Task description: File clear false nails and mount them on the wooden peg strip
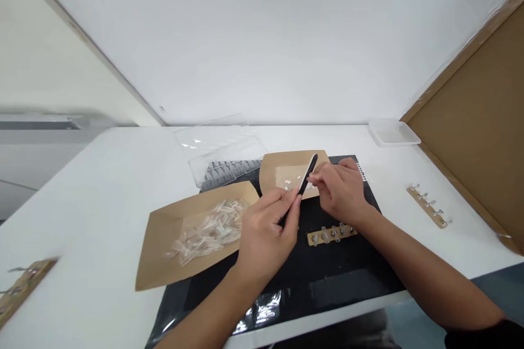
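The left hand point(268, 223) grips a slim black-and-white stick point(309, 173); the right hand's point(341, 188) fingertips meet beside it, above a black mat point(323, 278).

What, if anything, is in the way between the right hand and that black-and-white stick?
Nothing visible stands in the way: the right hand has its bent fingers right beside the black-and-white stick, which the left hand holds.

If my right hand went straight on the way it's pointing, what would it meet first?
Most likely the black-and-white stick in your left hand; your right hand's fingertips are right by it, though touching or not is unclear.
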Motion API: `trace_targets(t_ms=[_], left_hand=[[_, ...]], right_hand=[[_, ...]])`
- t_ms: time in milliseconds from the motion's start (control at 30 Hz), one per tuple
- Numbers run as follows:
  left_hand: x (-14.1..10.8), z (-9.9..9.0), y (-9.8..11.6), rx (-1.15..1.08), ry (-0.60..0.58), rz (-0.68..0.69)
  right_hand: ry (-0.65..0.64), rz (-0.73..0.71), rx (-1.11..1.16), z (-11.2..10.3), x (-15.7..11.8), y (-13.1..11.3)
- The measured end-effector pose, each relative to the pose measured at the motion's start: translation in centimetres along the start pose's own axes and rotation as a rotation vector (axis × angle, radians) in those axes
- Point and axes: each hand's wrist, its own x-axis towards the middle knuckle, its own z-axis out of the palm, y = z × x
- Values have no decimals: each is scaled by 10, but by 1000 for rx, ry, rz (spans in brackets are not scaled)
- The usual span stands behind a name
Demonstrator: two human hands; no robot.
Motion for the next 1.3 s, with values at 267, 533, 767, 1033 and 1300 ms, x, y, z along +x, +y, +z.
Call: trace_targets(t_ms=[267, 533, 767, 1033, 1300], left_hand=[[-2, 0, 1, -19, -3, -5], [-5, 2, -1, -25, 13, -1], [-4, 3, -1, -27, 23, 12], [-3, 1, 0, -41, 25, -4], [-3, 1, 0, -32, 15, -9]], right_hand=[[-17, 32, -5, -2, 1, -1], [-39, 51, -1, -3, 1, 1], [-49, 31, -19, -4, 1, 1], [-50, 20, -41, -8, 5, -2], [-102, -37, -28, -10, 0, -3]])
